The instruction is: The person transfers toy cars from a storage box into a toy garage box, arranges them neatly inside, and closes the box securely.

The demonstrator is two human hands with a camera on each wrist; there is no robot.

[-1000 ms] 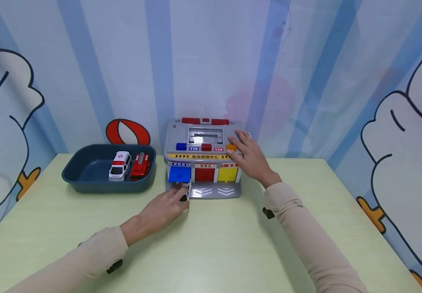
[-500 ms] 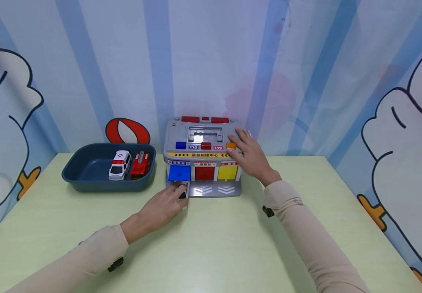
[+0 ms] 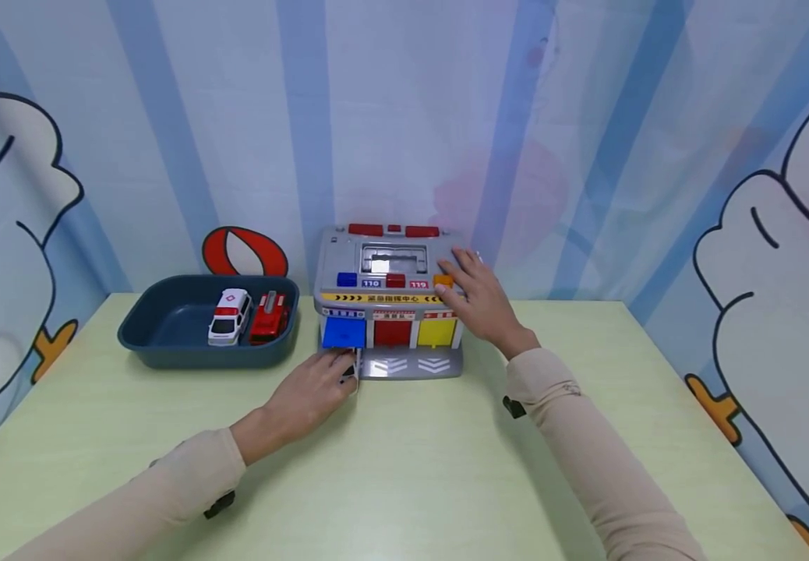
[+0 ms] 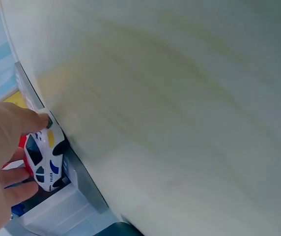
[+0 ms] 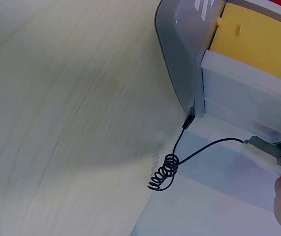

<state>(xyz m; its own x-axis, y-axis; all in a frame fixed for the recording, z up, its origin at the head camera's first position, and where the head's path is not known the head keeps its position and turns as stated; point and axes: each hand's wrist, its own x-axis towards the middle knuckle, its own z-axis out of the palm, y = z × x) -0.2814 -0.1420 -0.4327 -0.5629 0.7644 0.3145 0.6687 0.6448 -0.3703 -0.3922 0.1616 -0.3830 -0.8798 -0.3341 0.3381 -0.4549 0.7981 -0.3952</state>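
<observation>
My left hand point(image 3: 309, 397) grips a small white toy police car point(image 4: 46, 152), thumb at one end and fingers along its side. The car is on the grey ramp of a toy emergency station point(image 3: 388, 299), in front of the raised blue door point(image 3: 344, 333); in the head view my fingers hide most of it. Beside it, the red door point(image 3: 392, 333) and yellow door point(image 3: 436, 333) are down. My right hand point(image 3: 480, 306) rests on the right of the station's roof, its fingers spread by the orange button point(image 3: 443, 280).
A dark blue bin point(image 3: 166, 357) at the left holds a toy ambulance point(image 3: 229, 317) and a red toy fire engine point(image 3: 269, 318). A grey handset point(image 5: 270, 155) with a coiled black cord point(image 5: 165, 172) hangs at the station's right side. A patterned curtain stands behind the table.
My left hand has slid the police car a short way forward up the ramp, toward the blue door's opening. My right hand stays in place on the roof.
</observation>
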